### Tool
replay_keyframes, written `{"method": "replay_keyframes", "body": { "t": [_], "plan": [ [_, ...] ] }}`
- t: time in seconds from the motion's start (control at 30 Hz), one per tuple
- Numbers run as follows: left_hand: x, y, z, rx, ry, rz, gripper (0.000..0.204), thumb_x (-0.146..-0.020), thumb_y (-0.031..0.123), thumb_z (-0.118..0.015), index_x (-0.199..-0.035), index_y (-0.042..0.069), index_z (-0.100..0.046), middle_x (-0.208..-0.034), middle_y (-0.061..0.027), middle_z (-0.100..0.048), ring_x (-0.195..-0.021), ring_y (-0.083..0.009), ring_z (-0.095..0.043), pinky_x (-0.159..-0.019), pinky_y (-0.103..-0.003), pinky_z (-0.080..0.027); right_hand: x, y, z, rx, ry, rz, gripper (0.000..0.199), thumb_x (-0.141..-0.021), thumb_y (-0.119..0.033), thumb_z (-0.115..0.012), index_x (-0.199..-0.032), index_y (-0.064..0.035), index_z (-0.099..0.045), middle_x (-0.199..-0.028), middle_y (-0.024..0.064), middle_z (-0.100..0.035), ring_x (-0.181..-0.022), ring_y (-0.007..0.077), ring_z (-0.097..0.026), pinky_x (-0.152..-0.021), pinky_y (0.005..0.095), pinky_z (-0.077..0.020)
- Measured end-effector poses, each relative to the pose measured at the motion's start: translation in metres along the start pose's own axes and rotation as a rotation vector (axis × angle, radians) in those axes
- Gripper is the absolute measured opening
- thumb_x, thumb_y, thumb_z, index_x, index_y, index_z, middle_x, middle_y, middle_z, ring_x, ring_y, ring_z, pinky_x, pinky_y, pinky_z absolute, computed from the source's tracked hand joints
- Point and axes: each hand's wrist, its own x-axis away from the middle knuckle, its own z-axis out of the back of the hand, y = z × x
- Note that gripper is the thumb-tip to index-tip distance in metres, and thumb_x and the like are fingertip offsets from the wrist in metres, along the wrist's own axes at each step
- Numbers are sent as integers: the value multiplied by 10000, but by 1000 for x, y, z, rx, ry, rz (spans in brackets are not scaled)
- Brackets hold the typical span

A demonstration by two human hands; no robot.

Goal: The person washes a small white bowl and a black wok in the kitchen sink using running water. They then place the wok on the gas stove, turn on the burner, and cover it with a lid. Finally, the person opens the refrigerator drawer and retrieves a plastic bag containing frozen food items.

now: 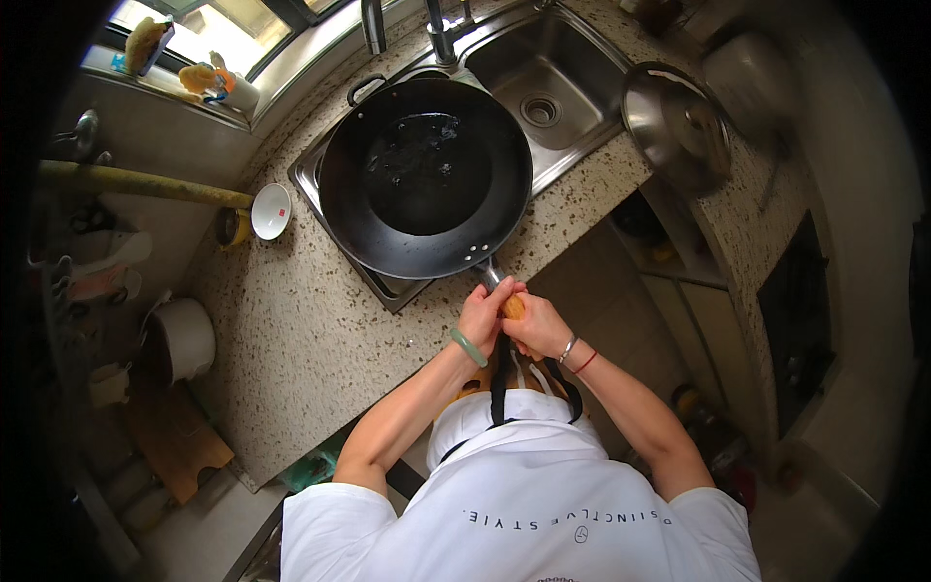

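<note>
A large black wok (359, 194) with some water in its bottom sits over the left basin of the double sink. Its wooden handle (513, 307) points back toward me. My left hand (482, 315), with a green bangle at the wrist, is closed round the handle from the left. From the right, my right hand (543, 328) grips the same handle, its fingers wrapped about the wood. The two hands meet there, close to the counter's front edge. The wok hides most of the left basin.
The right sink basin (582, 87) lies beside the wok, with a faucet (440, 41) behind. A domed metal lid (669, 121) rests right of the sink. On the left stands a small white bowl (272, 211). A cooktop (797, 320) is at far right, a white pot (184, 339) at left.
</note>
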Motion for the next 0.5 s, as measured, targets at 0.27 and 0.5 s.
{"method": "replay_keyframes", "body": {
  "t": [0.27, 0.5],
  "plan": [
    [69, -27, -49, -125, -57, 13, 249, -900, 209, -604, -1014, 13, -500, -1023, -101, -615, -875, -181, -618, -717, -329, -540, 89, 12, 11, -115, 14, 42, 125, -770, -81, -576, -808, 12, -503, -559, 46, -547, -397, 127, -525, -380, 267, -420],
    [109, -75, -106, -277, -254, 31, 255, -904, 211, -599, -1031, 8, -509, -1028, -96, -618, -886, -172, -617, -755, -324, -532, 181, 37, 38, -218, 191, 111, 125, -787, -69, -586, -823, 14, -500, -566, 37, -549, -394, 106, -512, -372, 258, -415]
  ]
}}
